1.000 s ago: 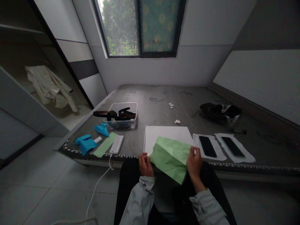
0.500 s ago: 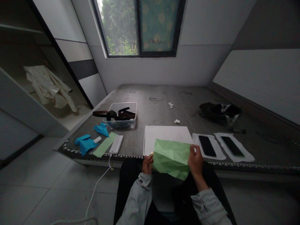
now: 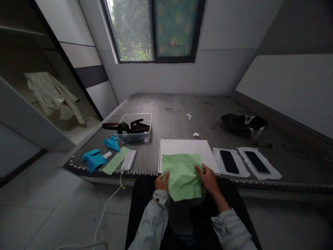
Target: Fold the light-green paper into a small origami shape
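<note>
A creased sheet of light green paper [image 3: 184, 177] hangs between my two hands, over my lap and the near edge of a flat white box [image 3: 184, 146]. My left hand [image 3: 162, 181] pinches its left edge, thumb on top. At the right edge my right hand [image 3: 208, 177] grips it between thumb and fingers. The sheet covers the front part of the box. Right of the box, two dark phones [image 3: 229, 161] [image 3: 257, 162] lie on white wrappings.
On the bare mattress [image 3: 166, 128] lie a clear bin [image 3: 135, 138] with belts [image 3: 130, 127], blue paper pieces [image 3: 96, 160], a green paper strip [image 3: 116, 161], a white power strip [image 3: 128, 160] with its cord, crumpled white scraps [image 3: 196, 134] and a dark cap [image 3: 241, 124].
The green paper has shifted left and turned in my hands. My right hand has moved left along with it, and my left thumb now lies over the paper's left edge.
</note>
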The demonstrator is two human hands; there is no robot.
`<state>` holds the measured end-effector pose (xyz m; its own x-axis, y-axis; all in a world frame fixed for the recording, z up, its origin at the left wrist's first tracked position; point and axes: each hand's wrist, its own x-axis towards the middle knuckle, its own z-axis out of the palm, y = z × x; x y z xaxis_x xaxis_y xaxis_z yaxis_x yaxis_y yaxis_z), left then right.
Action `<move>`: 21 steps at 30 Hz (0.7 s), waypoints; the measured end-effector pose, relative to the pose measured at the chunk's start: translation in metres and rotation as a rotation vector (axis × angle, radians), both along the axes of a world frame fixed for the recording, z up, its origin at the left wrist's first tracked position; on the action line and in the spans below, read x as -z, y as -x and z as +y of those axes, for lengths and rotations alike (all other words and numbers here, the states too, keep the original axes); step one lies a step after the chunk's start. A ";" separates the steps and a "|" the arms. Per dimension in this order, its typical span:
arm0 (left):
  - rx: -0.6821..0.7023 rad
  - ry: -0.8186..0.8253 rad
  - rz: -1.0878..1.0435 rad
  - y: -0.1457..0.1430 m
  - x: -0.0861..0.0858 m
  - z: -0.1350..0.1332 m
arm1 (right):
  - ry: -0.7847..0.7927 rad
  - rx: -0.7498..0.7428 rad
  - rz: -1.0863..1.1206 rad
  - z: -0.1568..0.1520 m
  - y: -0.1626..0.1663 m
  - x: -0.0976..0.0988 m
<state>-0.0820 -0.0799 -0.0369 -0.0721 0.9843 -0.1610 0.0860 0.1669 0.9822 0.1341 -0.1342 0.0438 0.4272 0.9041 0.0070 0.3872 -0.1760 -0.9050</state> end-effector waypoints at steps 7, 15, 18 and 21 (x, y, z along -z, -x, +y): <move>0.005 0.002 -0.001 -0.002 0.006 -0.001 | 0.065 0.038 -0.137 0.001 0.002 0.004; 0.031 0.006 -0.003 -0.003 0.006 -0.003 | 0.110 0.125 -0.153 0.002 -0.001 -0.001; 0.034 0.022 -0.115 -0.003 0.001 -0.003 | 0.109 0.110 -0.137 0.002 -0.005 -0.003; 0.086 0.077 -0.271 -0.003 -0.008 -0.003 | 0.121 0.072 -0.067 0.001 -0.011 -0.004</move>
<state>-0.0790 -0.0829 -0.0285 0.0672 0.9691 -0.2372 -0.1608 0.2452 0.9560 0.1447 -0.1330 0.0482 0.4928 0.8674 -0.0696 0.4283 -0.3114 -0.8483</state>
